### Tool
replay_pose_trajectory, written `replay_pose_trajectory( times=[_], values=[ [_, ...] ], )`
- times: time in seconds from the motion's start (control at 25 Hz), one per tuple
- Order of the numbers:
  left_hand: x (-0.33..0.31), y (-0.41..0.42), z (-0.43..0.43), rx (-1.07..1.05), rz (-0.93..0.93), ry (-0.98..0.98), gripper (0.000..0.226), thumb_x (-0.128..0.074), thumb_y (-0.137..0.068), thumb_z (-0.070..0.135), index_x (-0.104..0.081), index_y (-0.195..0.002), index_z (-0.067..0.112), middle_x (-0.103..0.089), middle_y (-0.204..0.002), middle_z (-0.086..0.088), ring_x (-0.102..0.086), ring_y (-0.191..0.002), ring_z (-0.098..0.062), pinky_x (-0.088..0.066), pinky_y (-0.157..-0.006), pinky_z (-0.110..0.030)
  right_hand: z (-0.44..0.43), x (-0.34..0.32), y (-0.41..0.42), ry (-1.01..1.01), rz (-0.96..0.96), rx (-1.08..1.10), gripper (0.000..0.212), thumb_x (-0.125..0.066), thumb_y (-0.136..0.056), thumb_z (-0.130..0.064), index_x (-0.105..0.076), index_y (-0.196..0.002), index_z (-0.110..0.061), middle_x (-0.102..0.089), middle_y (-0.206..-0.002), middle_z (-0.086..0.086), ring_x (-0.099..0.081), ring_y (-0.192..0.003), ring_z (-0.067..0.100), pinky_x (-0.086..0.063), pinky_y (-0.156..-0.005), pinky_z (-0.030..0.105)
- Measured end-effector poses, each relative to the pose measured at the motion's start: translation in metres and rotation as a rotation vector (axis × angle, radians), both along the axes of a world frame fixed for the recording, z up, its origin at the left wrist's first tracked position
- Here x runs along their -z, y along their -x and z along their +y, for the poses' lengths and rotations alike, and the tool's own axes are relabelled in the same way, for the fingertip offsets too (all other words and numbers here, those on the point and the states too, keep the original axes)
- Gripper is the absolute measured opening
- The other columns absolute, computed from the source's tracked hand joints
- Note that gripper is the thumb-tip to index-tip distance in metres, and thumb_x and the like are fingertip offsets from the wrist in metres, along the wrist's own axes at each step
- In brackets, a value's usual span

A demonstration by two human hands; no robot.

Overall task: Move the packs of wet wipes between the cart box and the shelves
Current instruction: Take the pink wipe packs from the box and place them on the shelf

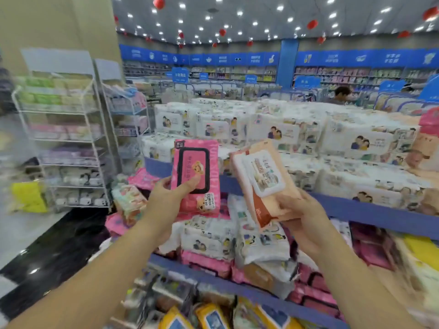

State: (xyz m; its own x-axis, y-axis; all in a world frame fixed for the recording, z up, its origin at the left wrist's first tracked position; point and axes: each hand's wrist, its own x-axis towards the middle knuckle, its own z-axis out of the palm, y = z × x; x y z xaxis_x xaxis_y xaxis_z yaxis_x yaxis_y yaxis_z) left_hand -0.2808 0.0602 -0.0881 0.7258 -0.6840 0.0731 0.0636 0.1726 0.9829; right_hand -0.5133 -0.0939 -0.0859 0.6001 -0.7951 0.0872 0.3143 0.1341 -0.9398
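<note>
Pink pack (194, 176): lower left hidden by left hand (166, 193); price sticker print too small to read. Rack (69, 138) left of pink pack badly blurred. Yellow packs (211, 317) below it cut off by bottom edge.

Glossy floor (35, 233); blue wall signs (213, 58); spotlit ceiling (261, 15).

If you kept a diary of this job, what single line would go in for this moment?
left hand: holds pink pack | right hand: holds peach pack | both raised over blue shelf | neither placed yet
</note>
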Motion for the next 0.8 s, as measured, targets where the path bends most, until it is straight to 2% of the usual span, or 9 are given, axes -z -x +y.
replay_pose_trajectory(
  times=[0.08, 0.16, 0.2, 0.4, 0.48, 0.56, 0.64, 0.72, 0.8],
  values=[
    [0.031, -0.022, 0.068, -0.13, 0.047, -0.073, 0.088, -0.094, -0.059, 0.05, -0.062, -0.133, 0.015, -0.079, -0.111, -0.008, -0.077, -0.089, -0.031, -0.062, -0.081, -0.05, 0.036, 0.021, -0.035, -0.024, 0.045, -0.104, 0.054, -0.069, -0.073, -0.01, -0.064, -0.126, -0.009, -0.073, -0.117, 0.014, -0.071, -0.094, 0.029, -0.055, -0.075, 0.038],
    [0.054, -0.043, 0.139, -0.214, 0.075, -0.149, 0.061, -0.089, -0.072, 0.035, -0.067, -0.124, 0.012, -0.08, -0.102, -0.012, -0.077, -0.069, -0.027, -0.061, -0.057, -0.036, 0.072, 0.042, -0.066, -0.043, 0.095, -0.198, 0.055, -0.071, -0.069, -0.007, -0.065, -0.123, -0.007, -0.074, -0.114, 0.017, -0.072, -0.087, 0.028, -0.058, -0.066, 0.034],
    [0.064, -0.053, 0.174, -0.257, 0.092, -0.201, 0.054, -0.088, -0.075, 0.032, -0.067, -0.121, 0.012, -0.08, -0.098, -0.012, -0.075, -0.062, -0.025, -0.058, -0.052, -0.032, 0.091, 0.052, -0.082, -0.039, 0.142, -0.249, 0.057, -0.073, -0.067, -0.006, -0.065, -0.123, -0.006, -0.073, -0.115, 0.02, -0.071, -0.084, 0.029, -0.058, -0.064, 0.035],
    [0.13, -0.101, 0.358, -0.477, 0.142, -0.45, 0.065, -0.094, -0.058, 0.035, -0.065, -0.114, 0.019, -0.079, -0.095, -0.001, -0.076, -0.062, -0.016, -0.055, -0.049, -0.029, 0.201, 0.111, -0.176, -0.018, 0.348, -0.532, 0.059, -0.073, -0.063, -0.004, -0.065, -0.121, -0.007, -0.076, -0.102, 0.014, -0.072, -0.071, 0.02, -0.055, -0.053, 0.026],
    [0.162, -0.118, 0.431, -0.52, 0.163, -0.564, 0.07, -0.097, -0.057, 0.036, -0.063, -0.117, 0.02, -0.077, -0.102, 0.002, -0.077, -0.07, -0.014, -0.057, -0.052, -0.03, 0.249, 0.142, -0.219, -0.053, 0.407, -0.609, 0.05, -0.069, -0.068, -0.003, -0.067, -0.118, -0.009, -0.075, -0.107, 0.016, -0.073, -0.075, 0.024, -0.056, -0.057, 0.03],
    [0.193, -0.131, 0.494, -0.536, 0.195, -0.687, 0.082, -0.101, -0.048, 0.043, -0.062, -0.117, 0.022, -0.077, -0.102, 0.003, -0.079, -0.078, -0.017, -0.063, -0.065, -0.037, 0.297, 0.176, -0.255, -0.084, 0.487, -0.647, 0.046, -0.068, -0.074, 0.003, -0.067, -0.118, -0.011, -0.075, -0.109, 0.015, -0.072, -0.077, 0.026, -0.054, -0.062, 0.034],
    [0.227, -0.147, 0.548, -0.511, 0.217, -0.817, 0.082, -0.101, -0.046, 0.046, -0.064, -0.115, 0.022, -0.079, -0.098, 0.004, -0.079, -0.08, -0.015, -0.064, -0.078, -0.042, 0.345, 0.211, -0.29, -0.096, 0.585, -0.695, 0.047, -0.067, -0.078, 0.006, -0.066, -0.122, -0.012, -0.076, -0.106, 0.013, -0.072, -0.074, 0.023, -0.053, -0.058, 0.032],
    [0.272, -0.175, 0.606, -0.447, 0.231, -0.947, 0.069, -0.101, -0.053, 0.039, -0.064, -0.109, 0.023, -0.079, -0.095, 0.005, -0.078, -0.079, -0.012, -0.063, -0.081, -0.041, 0.399, 0.268, -0.331, -0.099, 0.681, -0.769, 0.054, -0.072, -0.073, 0.003, -0.066, -0.124, -0.013, -0.076, -0.106, 0.011, -0.074, -0.077, 0.021, -0.054, -0.053, 0.029],
    [0.293, -0.179, 0.619, -0.387, 0.197, -1.039, 0.074, -0.1, -0.051, 0.043, -0.061, -0.111, 0.023, -0.077, -0.097, 0.008, -0.076, -0.081, -0.012, -0.063, -0.08, -0.039, 0.416, 0.286, -0.34, -0.096, 0.743, -0.765, 0.06, -0.076, -0.068, 0.003, -0.066, -0.125, -0.014, -0.076, -0.107, 0.01, -0.074, -0.085, 0.025, -0.053, -0.056, 0.03]
  ],
)
